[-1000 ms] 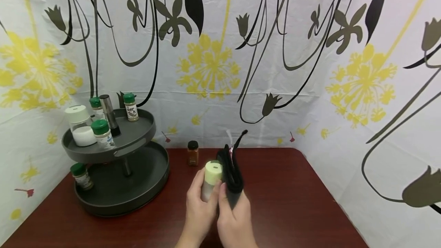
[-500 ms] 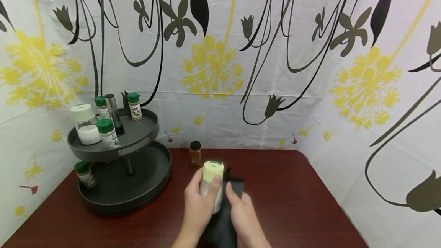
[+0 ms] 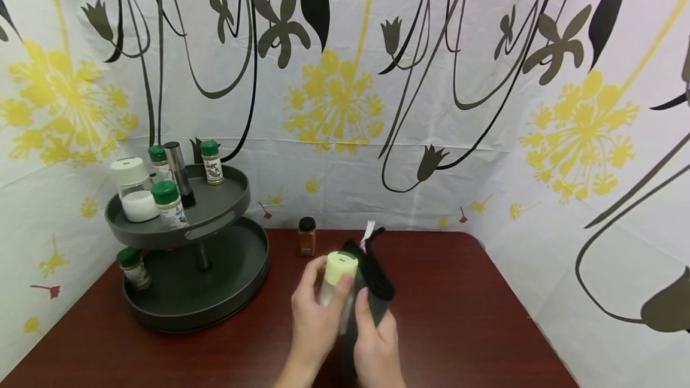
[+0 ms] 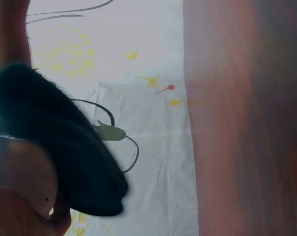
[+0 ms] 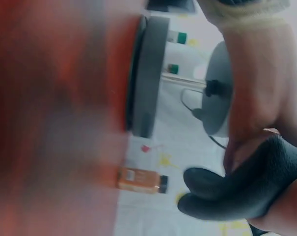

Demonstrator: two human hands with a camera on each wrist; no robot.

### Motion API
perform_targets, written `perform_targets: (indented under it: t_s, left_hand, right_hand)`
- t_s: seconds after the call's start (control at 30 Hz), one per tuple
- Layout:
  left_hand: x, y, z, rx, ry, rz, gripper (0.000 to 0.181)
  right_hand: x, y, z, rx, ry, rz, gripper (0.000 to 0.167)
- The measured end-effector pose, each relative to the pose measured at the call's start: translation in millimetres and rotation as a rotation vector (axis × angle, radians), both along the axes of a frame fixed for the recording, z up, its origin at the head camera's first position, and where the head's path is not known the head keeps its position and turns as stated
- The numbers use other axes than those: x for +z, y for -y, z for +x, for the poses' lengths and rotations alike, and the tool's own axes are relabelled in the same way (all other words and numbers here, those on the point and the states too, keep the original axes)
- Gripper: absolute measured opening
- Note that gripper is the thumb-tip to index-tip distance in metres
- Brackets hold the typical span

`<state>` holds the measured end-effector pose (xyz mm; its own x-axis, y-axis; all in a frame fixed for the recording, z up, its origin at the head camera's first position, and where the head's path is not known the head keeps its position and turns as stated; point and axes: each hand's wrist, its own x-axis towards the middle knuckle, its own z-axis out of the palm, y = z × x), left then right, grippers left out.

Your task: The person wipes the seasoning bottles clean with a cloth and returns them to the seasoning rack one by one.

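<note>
My left hand [image 3: 315,319] grips a container with a pale yellow-green lid [image 3: 341,264], held upright above the table. Beside it, my right hand [image 3: 376,340] pinches a folded dark cloth [image 3: 377,277] against the container's right side, with a white tag at the cloth's top. In the left wrist view the cloth [image 4: 65,142] covers much of the left part, and part of a hand shows below it. The right wrist view shows the cloth [image 5: 241,189] bent in a thick fold near the hands. The container's lower part is mostly hidden.
A two-tier dark turntable [image 3: 196,304] stands at the left, holding several green-lidded jars, a white-lidded jar [image 3: 137,193] and a metallic cylinder [image 3: 179,175]. A small black-lidded spice jar [image 3: 306,238] stands near the back edge of the red-brown table [image 3: 458,316].
The cloth dropped low half a second ago and is up again beside the container, its folded end leaning right. Both hands have shifted slightly, still holding the same things.
</note>
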<state>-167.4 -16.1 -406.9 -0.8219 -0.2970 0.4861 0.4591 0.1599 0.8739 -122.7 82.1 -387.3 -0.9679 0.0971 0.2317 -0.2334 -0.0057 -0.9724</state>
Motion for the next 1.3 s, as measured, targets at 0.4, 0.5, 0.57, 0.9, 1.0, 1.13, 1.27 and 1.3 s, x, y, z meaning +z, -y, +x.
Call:
perform_targets:
  t_s: [0.4,0.5,0.57,0.9,1.0,1.13,1.27,1.3]
  left_hand:
    - [-0.1,0.6,2.0,-0.026,0.123,0.067,0.043]
    - [0.1,-1.8,3.9,-0.043,0.139,0.08,0.043]
    - [0.5,-3.1,4.8,-0.05,0.151,0.089,0.043]
    - [5.2,-0.6,-0.1,0.003,0.044,0.108,0.037]
    - [7.7,2.2,-1.1,0.015,0.041,0.109,0.038]
    - [8.5,0.8,0.4,-0.006,0.08,0.097,0.042]
    - [6.7,-3.8,2.4,-0.054,0.128,0.084,0.044]
    - [5.8,-4.8,2.9,-0.06,0.142,0.079,0.044]
  right_hand:
    - [13.1,-19,-9.5,0.228,0.296,-0.16,0.066]
    - [26.9,-18,-8.3,0.179,0.23,-0.169,0.066]
    - [29.9,-15,-5.9,0.151,0.18,-0.208,0.067]
    - [-13.4,5,6.8,-0.055,0.066,0.056,0.046]
    - [-17.6,-2,1.6,0.048,0.201,-0.016,0.053]
    - [-2.6,-16,-10.4,0.235,0.393,-0.233,0.06]
    - [21.1,-21,-15.0,0.245,0.358,-0.24,0.064]
    - [25.8,-21,-14.8,0.222,0.323,-0.226,0.065]
